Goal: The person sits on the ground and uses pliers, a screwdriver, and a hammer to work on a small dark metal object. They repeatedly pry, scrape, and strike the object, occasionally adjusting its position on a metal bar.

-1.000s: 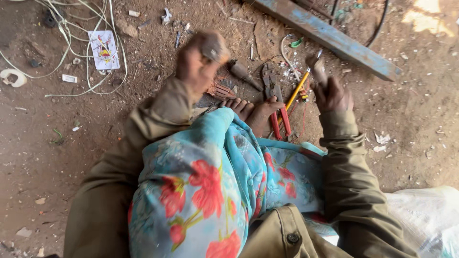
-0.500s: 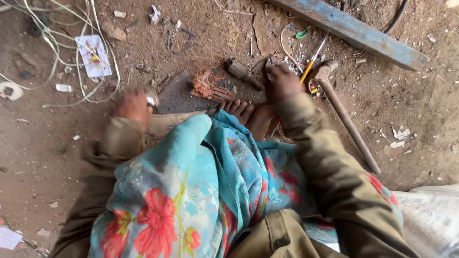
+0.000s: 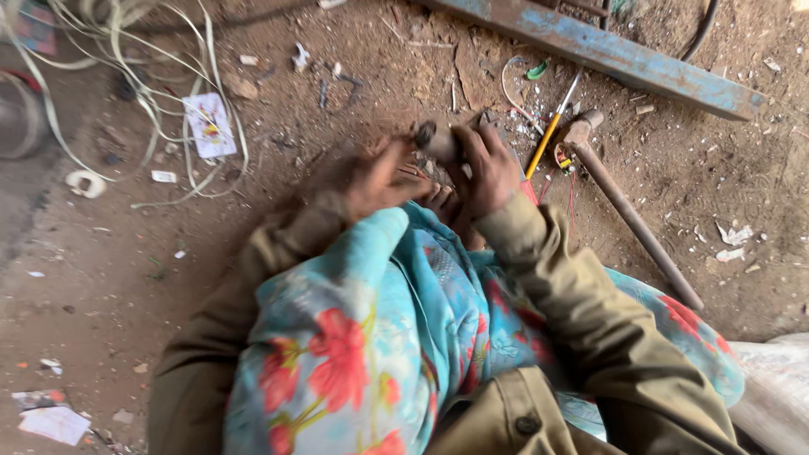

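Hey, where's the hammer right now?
In the head view the hammer lies on the dirt to the right of the right hand, its head beside the yellow-handled screwdriver, its handle running down-right below the blue metal beam.

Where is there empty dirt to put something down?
Bare dirt lies left of the sleeve, below the white cables. More lies right of the hammer, under the blue beam. Around the hands it is crowded with tools.
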Demonstrator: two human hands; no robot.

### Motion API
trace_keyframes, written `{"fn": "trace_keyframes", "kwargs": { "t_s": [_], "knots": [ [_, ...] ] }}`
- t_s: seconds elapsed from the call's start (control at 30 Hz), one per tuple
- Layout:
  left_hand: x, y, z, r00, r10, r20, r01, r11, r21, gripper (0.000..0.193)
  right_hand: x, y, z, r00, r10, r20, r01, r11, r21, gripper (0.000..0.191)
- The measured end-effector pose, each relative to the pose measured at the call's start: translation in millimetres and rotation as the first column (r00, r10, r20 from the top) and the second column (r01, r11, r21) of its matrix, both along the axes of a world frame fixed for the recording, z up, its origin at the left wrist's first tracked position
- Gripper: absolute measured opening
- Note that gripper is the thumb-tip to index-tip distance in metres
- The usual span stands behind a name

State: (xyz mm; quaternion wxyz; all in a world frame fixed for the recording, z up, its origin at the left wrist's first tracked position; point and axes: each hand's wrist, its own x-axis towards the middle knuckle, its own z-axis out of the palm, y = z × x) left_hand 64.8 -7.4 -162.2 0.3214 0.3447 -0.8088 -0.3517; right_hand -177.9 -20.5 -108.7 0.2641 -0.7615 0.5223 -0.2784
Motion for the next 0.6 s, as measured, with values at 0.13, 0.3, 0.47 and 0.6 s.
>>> {"fn": "trace_keyframes", "kwargs": {
  "t_s": [0.13, 0.3, 0.47, 0.6],
  "knots": [
    [-41, 3, 2, 0.669, 0.478, -0.569, 0.363, 0.458, 0.812, 0.053, 6, 24, 41, 0.998, -0.054, 0.034, 0.057, 0.994, -0.097, 0.049],
    [-34, 6, 8, 0.626, 0.345, -0.700, 0.419, 0.608, 0.674, 0.056, -27, 54, 68, 0.996, -0.047, 0.074, 0.050, 0.998, -0.028, 0.041],
    [-29, 10, 14, 0.628, 0.341, -0.699, 0.432, 0.595, 0.678, 0.058, -61, 83, 55, 0.991, -0.105, 0.081, 0.098, 0.991, 0.088, 0.029],
    [-14, -4, 33, 0.817, 0.159, -0.554, 0.371, 0.590, 0.717, 0.059, -62, 86, 34, 0.975, -0.142, 0.171, 0.120, 0.984, 0.134, 0.026]
  ]
}}
